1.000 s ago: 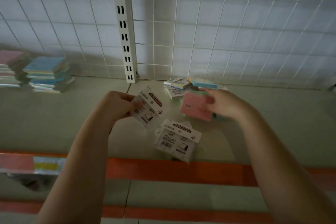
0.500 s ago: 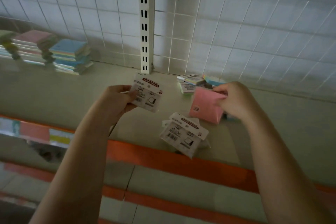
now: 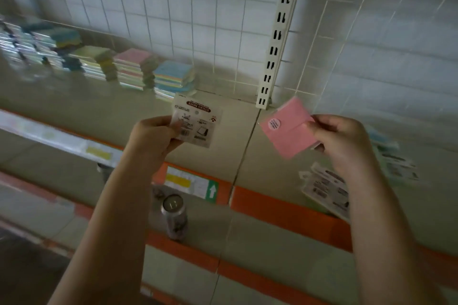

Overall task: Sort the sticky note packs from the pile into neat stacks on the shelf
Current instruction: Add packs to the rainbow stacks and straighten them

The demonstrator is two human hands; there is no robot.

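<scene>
My left hand (image 3: 153,138) holds a sticky note pack (image 3: 197,122) by its left edge, its white printed back facing me. My right hand (image 3: 339,141) pinches a pink pack (image 3: 287,129) by its right side, above the shelf (image 3: 124,109). Both packs hang in the air between the pile and the stacks. The loose pile (image 3: 327,186) lies on the shelf at the right, partly behind my right forearm. Neat stacks stand along the back at the left: a blue-topped stack (image 3: 174,79), a pink-topped stack (image 3: 133,68), and more stacks further left.
A white slotted upright (image 3: 275,44) runs up the wire grid back wall. The shelf's front edge is orange with a price label (image 3: 190,184). A drink can (image 3: 173,215) stands on the lower shelf under my left arm.
The view has swung left, so the stacks now sit near the middle and the pile is at the right. Both hands, each with its pack, have moved left away from the pile.
</scene>
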